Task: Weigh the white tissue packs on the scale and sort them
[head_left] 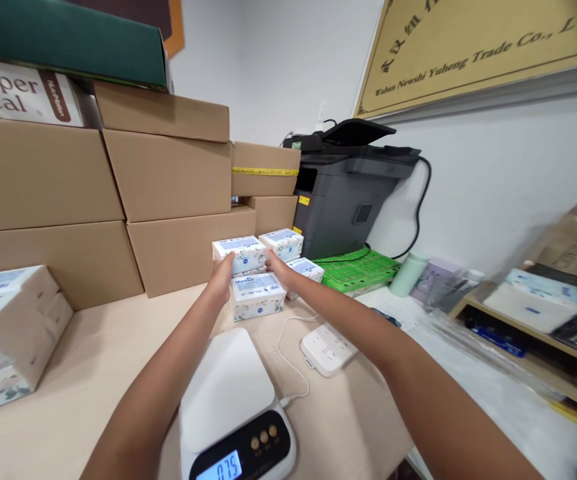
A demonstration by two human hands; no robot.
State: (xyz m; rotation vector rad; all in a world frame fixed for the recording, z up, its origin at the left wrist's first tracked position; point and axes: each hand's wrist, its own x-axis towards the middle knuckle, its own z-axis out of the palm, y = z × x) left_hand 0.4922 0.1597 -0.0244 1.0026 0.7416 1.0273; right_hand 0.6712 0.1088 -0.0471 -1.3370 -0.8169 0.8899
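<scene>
Both arms reach forward over the table. My left hand (222, 275) and my right hand (274, 262) grip the two ends of a white tissue pack (241, 253) with blue print. It is the top pack of a small stack; another pack (258, 295) lies under it. Two more packs (282, 243) (307, 269) sit just behind and to the right. A white kitchen scale (228, 393) stands near me, its blue display (222, 467) lit with digits.
Brown cardboard boxes (168, 175) are stacked along the back left. More tissue packs (8, 327) lie at the left edge. A white power strip (327, 348), a dark printer (348, 193), a green mat (358, 272) and a wooden tray (533, 333) stand to the right.
</scene>
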